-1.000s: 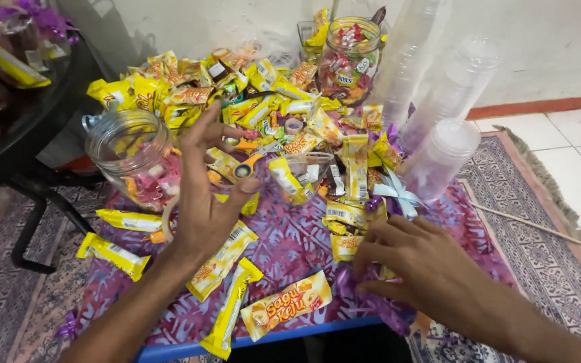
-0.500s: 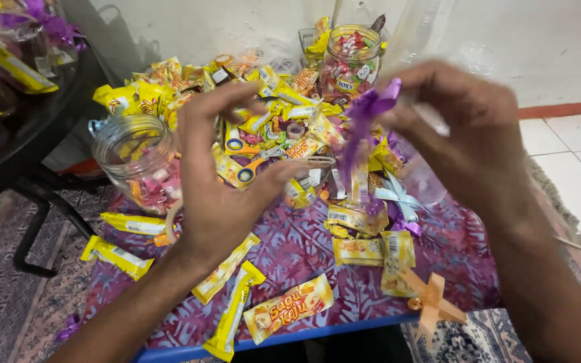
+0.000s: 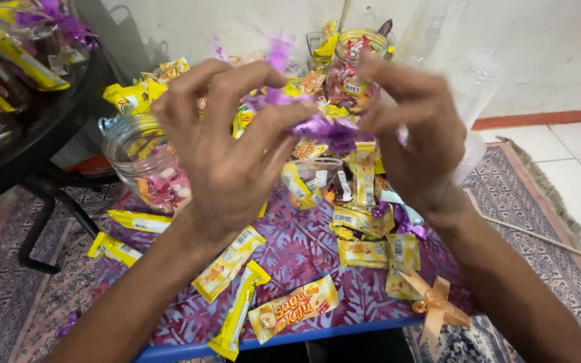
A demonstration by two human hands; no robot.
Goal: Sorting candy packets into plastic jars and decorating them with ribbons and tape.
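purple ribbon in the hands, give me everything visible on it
The purple ribbon is a shiny, foil-like strip, crumpled and bunched, held up above the table between both hands. The left hand pinches one side, the right hand the other, so the middle spans the gap. A loose end sticks up near the left fingers, blurred. Its full length and any knot cannot be made out. It touches only the fingers and hangs in front of a glass jar of sweets.

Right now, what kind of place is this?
Probably a home room used for packing snack gifts: a low table in purple patterned cloth on a rug by tiled floor, heaped with yellow snack packets and candy jars. Both hands hold purple ribbon.
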